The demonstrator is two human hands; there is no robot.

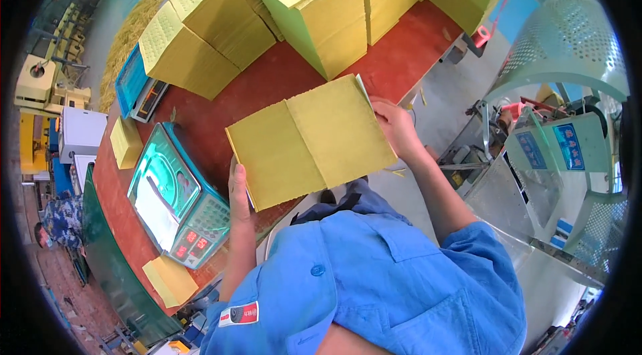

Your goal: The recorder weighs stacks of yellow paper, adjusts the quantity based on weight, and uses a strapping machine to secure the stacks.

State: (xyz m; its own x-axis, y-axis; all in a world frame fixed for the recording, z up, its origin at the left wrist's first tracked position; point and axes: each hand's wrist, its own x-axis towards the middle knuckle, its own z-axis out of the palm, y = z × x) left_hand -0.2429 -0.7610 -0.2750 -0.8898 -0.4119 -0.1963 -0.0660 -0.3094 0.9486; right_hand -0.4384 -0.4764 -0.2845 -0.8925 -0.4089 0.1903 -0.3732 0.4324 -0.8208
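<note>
The left hand (239,196) and the right hand (399,131) grip together a yellow paper bundle (311,146), one hand at each end; most of their fingers are hidden behind it. The bundle is in front of the blue shirt (364,275), near the edge of the red table (264,102). To its left lies a digital scale (179,194), and beyond it stand tall yellow paper stacks (334,27), with embossed tops.

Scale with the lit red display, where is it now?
In the head view, the scale sits on the red table, just left of the person's left hand.
</note>
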